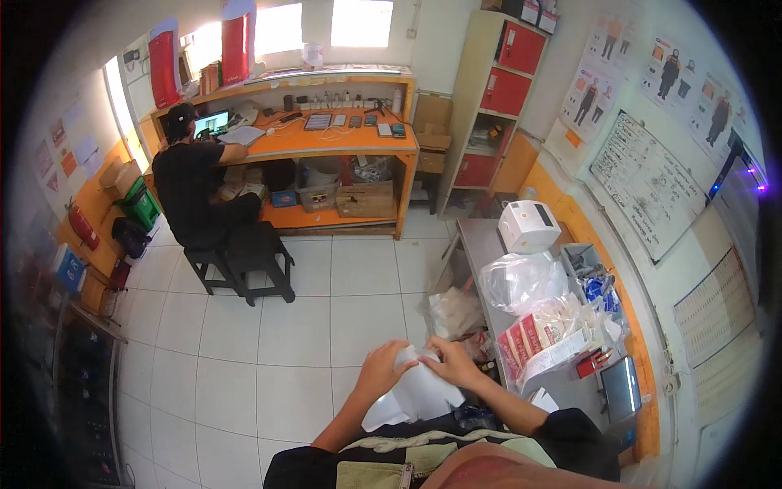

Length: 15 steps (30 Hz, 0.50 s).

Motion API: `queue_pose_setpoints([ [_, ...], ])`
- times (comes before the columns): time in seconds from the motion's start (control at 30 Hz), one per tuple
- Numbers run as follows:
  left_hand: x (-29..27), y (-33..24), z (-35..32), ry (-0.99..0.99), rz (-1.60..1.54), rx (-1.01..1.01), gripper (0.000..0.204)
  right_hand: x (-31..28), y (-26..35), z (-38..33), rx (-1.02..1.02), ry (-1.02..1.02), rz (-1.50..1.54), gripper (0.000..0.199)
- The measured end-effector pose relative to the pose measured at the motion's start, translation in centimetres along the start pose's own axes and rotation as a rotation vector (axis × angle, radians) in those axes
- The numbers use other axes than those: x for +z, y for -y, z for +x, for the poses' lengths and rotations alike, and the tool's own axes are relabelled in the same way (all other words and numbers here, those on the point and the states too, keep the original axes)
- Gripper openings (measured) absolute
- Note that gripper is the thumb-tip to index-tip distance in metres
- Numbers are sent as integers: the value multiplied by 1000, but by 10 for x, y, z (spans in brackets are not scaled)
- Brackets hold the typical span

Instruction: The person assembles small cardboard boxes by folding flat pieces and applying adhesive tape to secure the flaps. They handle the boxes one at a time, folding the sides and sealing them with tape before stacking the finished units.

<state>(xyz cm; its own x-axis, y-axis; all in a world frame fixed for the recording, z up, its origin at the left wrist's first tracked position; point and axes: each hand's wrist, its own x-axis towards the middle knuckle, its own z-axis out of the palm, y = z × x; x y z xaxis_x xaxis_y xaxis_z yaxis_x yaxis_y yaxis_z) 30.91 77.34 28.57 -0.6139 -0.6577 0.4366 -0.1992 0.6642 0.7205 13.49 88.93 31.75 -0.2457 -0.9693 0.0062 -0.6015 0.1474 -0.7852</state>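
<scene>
Low in the head view, in front of my body, I hold a white, glossy, folded sheet (417,393), perhaps thin card or plastic, with flap-like edges spreading at its lower end. My left hand (384,368) grips its upper left side, fingers curled over the top edge. On the other side, my right hand (453,364) pinches the upper right corner, its fingertips close to those of the left. Part of the sheet is hidden behind my fingers.
At my right a grey table (487,285) carries a white label printer (529,226), plastic bags (524,281), red-and-white packages (533,338) and a tilted screen (621,389). Ahead, a person (191,183) sits at an orange workbench (281,147). A black stool (259,248) stands beside them.
</scene>
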Motion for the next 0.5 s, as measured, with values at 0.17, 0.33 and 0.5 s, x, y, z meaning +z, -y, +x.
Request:
queue_pose_setpoints([
  [0.17,33,0,-29,110,-30,-320,28,10,6,-17,93,-95,144,17],
  [0.33,48,4,-35,184,-278,-88,21,-9,-13,-34,52,-40,84,15],
  [0.5,24,1,6,542,-337,-177,22,-24,-4,-34,-117,-96,-51,22],
])
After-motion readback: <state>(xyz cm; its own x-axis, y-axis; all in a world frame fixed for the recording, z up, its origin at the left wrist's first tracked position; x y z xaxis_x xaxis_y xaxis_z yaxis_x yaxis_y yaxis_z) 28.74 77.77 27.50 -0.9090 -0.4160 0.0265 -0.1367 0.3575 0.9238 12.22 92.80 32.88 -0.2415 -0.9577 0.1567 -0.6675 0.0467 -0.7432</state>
